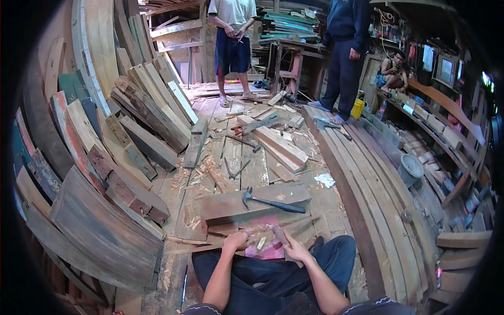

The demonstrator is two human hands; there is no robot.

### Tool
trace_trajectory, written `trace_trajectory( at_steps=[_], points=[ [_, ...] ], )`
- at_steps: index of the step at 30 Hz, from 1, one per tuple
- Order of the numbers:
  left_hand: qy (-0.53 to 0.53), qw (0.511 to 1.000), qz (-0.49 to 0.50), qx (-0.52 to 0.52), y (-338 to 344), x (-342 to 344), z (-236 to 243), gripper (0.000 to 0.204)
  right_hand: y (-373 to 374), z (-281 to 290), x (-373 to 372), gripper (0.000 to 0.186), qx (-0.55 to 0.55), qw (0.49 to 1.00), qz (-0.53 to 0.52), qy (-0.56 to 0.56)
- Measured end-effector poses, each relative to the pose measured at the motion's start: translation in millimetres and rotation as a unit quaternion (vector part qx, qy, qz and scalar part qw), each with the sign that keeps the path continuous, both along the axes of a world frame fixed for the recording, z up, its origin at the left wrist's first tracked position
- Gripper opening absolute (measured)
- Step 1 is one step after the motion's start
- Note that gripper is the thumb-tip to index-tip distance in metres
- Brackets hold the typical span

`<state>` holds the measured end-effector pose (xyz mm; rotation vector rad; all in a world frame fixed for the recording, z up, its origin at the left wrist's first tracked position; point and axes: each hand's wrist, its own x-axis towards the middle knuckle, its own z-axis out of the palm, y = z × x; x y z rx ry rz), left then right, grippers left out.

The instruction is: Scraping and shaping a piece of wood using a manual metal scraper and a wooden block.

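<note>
My left hand (236, 242) is closed round a long thin strip of wood (198, 248), which slants across my lap up to the right. In my right hand (297, 250) is a short brown wooden piece (281, 235); its kind is not clear. Between my hands a pink-red board (266, 252) lies low, strewn with shavings and a small pale wood chip (261, 243). Just beyond them a claw hammer (275, 203) with a dark handle rests on a thick wooden beam (226, 210).
Farther off lie pincers (234, 170), another hammer (244, 143), a handsaw (257, 125) and squared timbers (278, 149). Planks lean along the left; long beams (362, 194) line the right. A grey bucket (410, 169) stands beyond. Two people stand ahead; another sits far right.
</note>
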<state>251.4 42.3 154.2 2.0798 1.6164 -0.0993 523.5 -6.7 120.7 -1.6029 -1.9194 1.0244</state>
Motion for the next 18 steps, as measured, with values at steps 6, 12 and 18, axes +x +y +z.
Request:
trace_trajectory(
  at_steps=[6,12,18],
  points=[
    [-0.042,0.998,0.024,0.039,0.9,-6.7,-12.9,0.055,-0.6,11.7,-22.6,0.065,-0.016,0.998,0.013,-0.067],
    [-0.046,0.998,0.023,0.024,2.0,-12.6,-19.8,0.057,6.8,9.1,-33.3,0.060,0.034,0.996,0.065,-0.042],
    [-0.054,0.999,0.006,0.001,2.6,-14.2,-12.0,0.062,36.8,-3.9,-16.4,0.057,-0.012,0.995,-0.010,-0.101]
  ],
)
